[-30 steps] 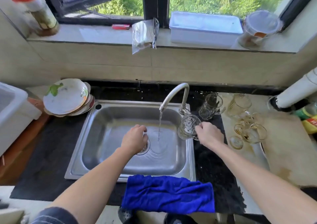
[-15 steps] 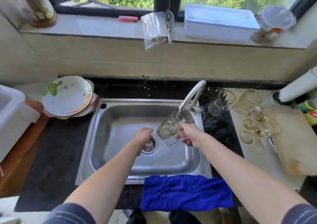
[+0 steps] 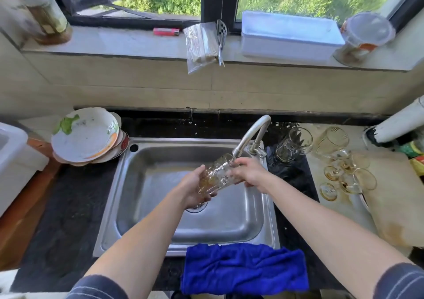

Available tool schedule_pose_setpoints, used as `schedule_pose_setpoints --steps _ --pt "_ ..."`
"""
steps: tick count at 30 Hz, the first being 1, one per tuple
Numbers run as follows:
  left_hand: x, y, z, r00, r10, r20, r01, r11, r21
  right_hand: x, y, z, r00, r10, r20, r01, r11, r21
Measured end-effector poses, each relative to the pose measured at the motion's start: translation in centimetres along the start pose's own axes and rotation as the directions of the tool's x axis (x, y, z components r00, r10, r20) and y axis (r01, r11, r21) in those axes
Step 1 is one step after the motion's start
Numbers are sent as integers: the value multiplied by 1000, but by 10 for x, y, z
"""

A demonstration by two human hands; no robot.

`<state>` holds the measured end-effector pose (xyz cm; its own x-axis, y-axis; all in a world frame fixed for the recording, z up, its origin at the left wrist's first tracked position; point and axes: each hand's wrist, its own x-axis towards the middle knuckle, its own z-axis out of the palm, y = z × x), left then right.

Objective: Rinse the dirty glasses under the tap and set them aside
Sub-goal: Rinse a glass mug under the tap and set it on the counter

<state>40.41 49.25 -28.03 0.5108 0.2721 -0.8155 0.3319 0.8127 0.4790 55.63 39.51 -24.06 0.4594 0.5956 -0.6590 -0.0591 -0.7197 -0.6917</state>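
Keep both grips snug but not crushing: left hand (image 3: 195,191) curled round the near, lower end of the glass (image 3: 219,172), right hand (image 3: 249,173) wrapped over the far, upper end. Turn slowly with the right while steadying with the left, letting water reach every side, then tip out and repeat until the brownish tint near the lower end is gone (mouth end not to be made out through the glare and splashing). Judged risky: wet glass slipping, or knocking against the tap (image 3: 250,136), its spout just above the right knuckles.

Held between the two hands, tilted, slanting up from near-left to far-right, touching fingers at both ends and bare in the middle. Hanging over the middle of the sink (image 3: 229,220), above the drain, clear of the steel.

Further out: more glasses (image 3: 293,144) on the counter to the right, a blue cloth (image 3: 245,269) over the near rim, stacked plates (image 3: 87,133) at far left.
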Motion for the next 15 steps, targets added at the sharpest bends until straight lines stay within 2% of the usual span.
schedule_pose_setpoints --steps 4,7,10,12,15 --pt "1 1 -5 1000 3 26 -1 998 -65 3 -3 0 1000 -17 -7 17 1000 -1" --pt "3 0 -13 998 -18 56 18 1000 3 1 -4 -2 999 11 49 -9 999 -31" --pt "2 0 -14 994 -59 90 54 997 56 2 -7 -3 999 -28 26 29 999 -45" --pt "2 2 -10 995 -17 102 22 999 -46 4 -8 -3 999 -25 21 25 1000 0" --pt "6 3 -8 991 122 52 -100 942 -320 6 -5 0 999 54 8 -54 998 44"
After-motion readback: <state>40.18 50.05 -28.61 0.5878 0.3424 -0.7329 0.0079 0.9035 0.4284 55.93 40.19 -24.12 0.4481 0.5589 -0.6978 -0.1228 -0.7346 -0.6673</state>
